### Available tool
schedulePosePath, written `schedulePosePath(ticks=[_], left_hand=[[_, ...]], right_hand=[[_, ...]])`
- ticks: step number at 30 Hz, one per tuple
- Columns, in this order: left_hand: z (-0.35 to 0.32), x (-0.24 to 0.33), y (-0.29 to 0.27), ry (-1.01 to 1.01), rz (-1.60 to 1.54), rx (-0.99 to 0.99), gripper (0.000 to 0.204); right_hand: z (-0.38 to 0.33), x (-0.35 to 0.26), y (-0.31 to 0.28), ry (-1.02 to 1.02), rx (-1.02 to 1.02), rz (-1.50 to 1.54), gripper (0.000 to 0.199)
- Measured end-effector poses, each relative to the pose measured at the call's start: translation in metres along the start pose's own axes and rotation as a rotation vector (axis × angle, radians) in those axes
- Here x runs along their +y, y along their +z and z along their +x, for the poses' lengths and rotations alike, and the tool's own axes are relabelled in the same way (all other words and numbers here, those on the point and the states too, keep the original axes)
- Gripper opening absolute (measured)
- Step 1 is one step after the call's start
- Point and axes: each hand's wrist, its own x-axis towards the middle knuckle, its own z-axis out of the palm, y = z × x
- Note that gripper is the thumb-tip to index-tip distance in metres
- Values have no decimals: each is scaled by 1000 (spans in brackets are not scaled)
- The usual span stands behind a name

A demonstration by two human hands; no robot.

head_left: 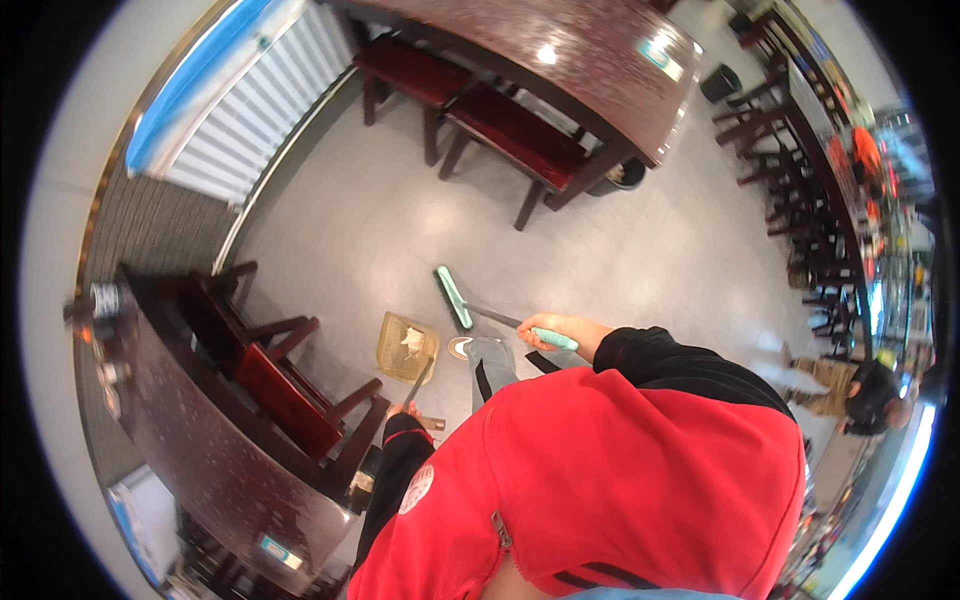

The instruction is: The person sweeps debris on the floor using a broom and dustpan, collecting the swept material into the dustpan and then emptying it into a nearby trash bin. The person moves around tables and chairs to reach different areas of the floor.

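Note:
My right hand is closed round the mint-green grip of a broom. The broom's long green head rests on the grey floor ahead of my feet, with a dark shaft running back to the hand. Lower left, my left hand is wrapped around the handle of a long-handled dustpan. The pan is yellowish and see-through, lies on the floor left of the broom head, and holds some pale scraps. Part of the left hand's fingers is hidden by the sleeve and handle.
A dark red table with benches stands ahead, a black bin by its leg. At left are another table and a bench. A white radiator lines the wall. Another person is at far right.

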Motion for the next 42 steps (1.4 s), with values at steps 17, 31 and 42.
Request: schedulePosePath(ticks=[17, 31, 42], left_hand=[[-120, -182, 143, 491, 895, -39, 18], [-143, -411, 370, 632, 1811, -100, 22], [-201, -591, 578, 812, 2417, -261, 27]], right_hand=[[-174, 120, -398, -609, 157, 322, 21], [-322, 84, -622, -725, 199, 427, 20], [-436, 79, -819, -683, 21, 684, 18]])
